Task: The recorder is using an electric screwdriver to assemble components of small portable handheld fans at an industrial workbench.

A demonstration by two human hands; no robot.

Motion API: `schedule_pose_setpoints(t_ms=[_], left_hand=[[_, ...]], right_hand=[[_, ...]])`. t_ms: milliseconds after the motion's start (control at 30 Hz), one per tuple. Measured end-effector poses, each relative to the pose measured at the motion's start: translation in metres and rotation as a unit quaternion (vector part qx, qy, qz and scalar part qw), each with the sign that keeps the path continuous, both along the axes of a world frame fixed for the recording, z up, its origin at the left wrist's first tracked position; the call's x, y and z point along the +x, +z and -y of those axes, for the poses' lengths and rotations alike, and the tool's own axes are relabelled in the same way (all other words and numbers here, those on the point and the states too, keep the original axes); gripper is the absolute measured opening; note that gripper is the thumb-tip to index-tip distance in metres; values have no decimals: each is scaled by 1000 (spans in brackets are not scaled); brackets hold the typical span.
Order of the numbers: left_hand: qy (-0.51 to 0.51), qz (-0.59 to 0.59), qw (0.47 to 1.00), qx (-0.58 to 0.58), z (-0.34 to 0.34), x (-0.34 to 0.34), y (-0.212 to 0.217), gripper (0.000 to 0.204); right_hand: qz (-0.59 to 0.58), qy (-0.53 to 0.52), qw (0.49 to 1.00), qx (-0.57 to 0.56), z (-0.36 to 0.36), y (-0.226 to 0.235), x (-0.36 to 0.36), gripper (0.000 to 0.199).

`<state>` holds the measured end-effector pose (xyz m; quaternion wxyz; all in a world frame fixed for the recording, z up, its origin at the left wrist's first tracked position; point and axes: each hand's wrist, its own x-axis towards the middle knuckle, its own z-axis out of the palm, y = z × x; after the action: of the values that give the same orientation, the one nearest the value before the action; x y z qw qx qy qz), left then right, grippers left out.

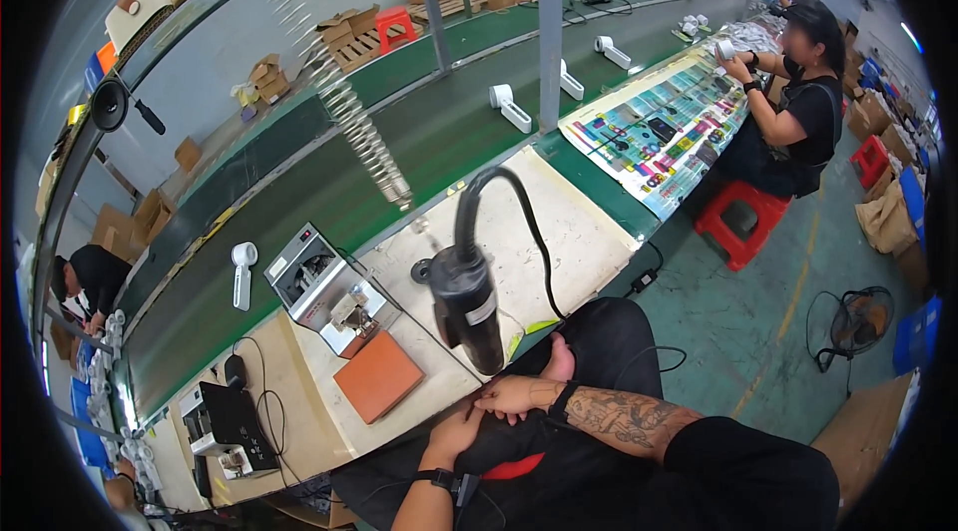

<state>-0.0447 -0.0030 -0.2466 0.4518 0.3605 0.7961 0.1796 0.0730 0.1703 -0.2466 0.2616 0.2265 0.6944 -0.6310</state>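
Observation:
Both hands meet over my lap at the table's near edge, close to the lower end of the hanging tool. My left hand (454, 434) is closed, fingertips against the other hand; what it holds, if anything, I cannot make out. My right hand (512, 397) has its fingers curled, and its contents are hidden too. Just above them a black electric screwdriver (466, 303) hangs from a metal coil spring (356, 117), its thick cable looping to the right. An orange-brown block (379, 377) lies on the tabletop to the left, beside a grey screw feeder (334, 293).
Beyond the table runs a green conveyor (419, 147) carrying white handheld fans (511, 108). A second black-topped feeder (228, 428) stands at lower left. To the right are a seated co-worker (788, 97), a red stool (740, 222) and a floor fan (860, 323).

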Motion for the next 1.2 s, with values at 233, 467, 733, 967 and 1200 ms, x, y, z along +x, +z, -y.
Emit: schedule_pose_setpoints(t_ms=[233,467,733,967,1200], left_hand=[[13,-21,999,38,18,-5,-28,49],[10,-43,999,23,8,-9,-24,50],[-4,-40,999,32,3,-14,-44,50],[-25,-136,984,109,-12,-17,-29,49],[-10,-138,985,105,-12,-19,-21,49]], right_hand=[[-154,182,969,57,10,42,18,37],[-289,181,938,-62,-117,287,76,17],[-227,-348,860,297,-350,219,-94,34],[-159,-334,698,613,-425,131,-178,62],[-98,-382,735,551,-403,136,-178,35]])
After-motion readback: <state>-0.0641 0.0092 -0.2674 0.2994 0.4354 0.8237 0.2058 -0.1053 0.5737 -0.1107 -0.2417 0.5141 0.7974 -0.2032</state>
